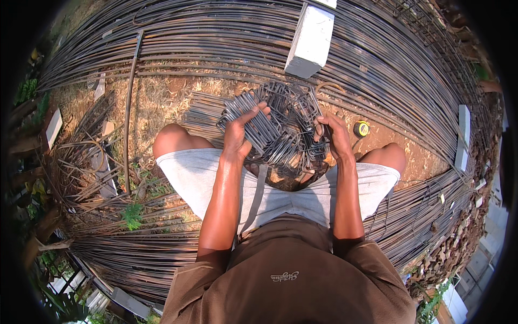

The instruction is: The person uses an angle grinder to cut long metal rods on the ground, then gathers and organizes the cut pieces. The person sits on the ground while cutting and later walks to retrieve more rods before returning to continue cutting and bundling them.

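Between my knees lies a heap of bent steel rebar stirrups [286, 105], small rectangular loops tangled together. My left hand [239, 130] is closed on a flat stack of stirrups [255, 123], thumb across the top, at the heap's left side. At the right edge of the heap, my right hand [335, 135] has its fingers curled round a few stirrups [312, 116]. How many it grips is hidden. Short straight rods [202, 119] lie on the ground left of the stack. A yellow and black tape measure [361, 128] sits just right of my right hand.
Long rebar rods [216, 46] stretch across the far side, with a white block [313, 40] on them. More rods lie near left [135, 254] and near right [415, 216]. A single bar [131, 108] crosses the dry ground at left, beside a tangle of thin offcuts [81, 167].
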A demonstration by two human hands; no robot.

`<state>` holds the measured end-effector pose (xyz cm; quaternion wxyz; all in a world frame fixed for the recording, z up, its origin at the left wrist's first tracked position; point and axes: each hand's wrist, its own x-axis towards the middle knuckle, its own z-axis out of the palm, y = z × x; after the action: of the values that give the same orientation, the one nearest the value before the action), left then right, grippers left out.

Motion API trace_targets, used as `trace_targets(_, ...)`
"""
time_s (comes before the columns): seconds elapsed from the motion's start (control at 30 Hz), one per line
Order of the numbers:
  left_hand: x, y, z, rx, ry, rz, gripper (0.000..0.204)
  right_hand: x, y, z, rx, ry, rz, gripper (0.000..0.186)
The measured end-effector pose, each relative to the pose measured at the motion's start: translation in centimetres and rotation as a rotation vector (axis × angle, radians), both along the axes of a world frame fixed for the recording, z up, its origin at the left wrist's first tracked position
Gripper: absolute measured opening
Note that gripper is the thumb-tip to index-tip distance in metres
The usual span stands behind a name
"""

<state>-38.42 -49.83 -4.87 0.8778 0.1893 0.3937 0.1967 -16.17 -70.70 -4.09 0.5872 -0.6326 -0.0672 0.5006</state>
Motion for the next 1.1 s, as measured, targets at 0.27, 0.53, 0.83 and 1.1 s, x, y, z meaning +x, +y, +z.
trace_targets(0.27,0.0,-0.9,0.7,0.013,-0.035,-0.015,0.047,-1.0,1.7,3.7,0.020,-0.091,0.180,0.030)
trace_targets(0.53,-0.1,-1.0,0.4,0.015,-0.068,-0.017,0.041,-3.1,2.1,4.1,0.102,-0.151,0.311,0.030)
trace_targets(0.83,-0.1,-1.0,0.4,0.009,-0.065,-0.026,0.043,-3.2,2.3,3.8,0.017,-0.292,0.349,0.035)
trace_targets(1.1,0.1,-1.2,0.0,0.010,0.030,-0.017,0.033,-3.2,1.8,3.2,-0.067,-0.715,0.498,0.041)
